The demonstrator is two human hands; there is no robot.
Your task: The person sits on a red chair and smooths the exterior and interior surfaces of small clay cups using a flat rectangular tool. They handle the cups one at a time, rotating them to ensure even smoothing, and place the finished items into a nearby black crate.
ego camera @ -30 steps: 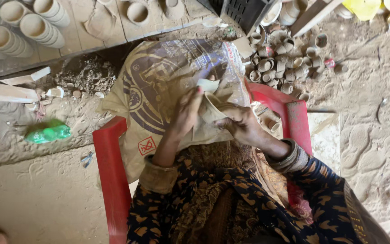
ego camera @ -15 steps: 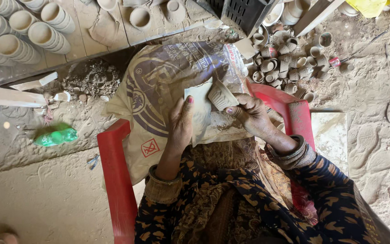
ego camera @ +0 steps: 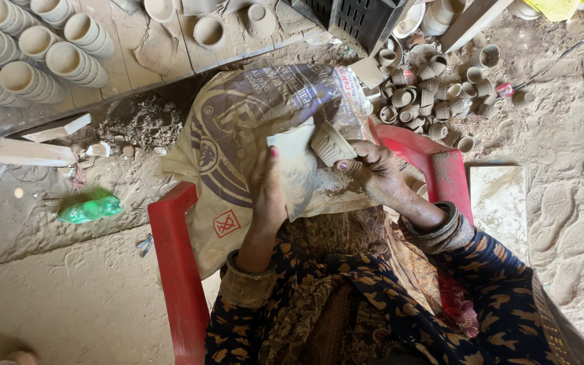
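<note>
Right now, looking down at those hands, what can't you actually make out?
- Left hand palm and grip: head view, hidden behind the pale cloth.
- Clay cup inside: turned away, partly covered by right hand.
- Stacked cups: cut off by the left edge.
- Lap: covered by the printed sack.

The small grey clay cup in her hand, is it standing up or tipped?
Tipped. The small grey clay cup lies sideways in the right hand, against the pale cloth.
</note>
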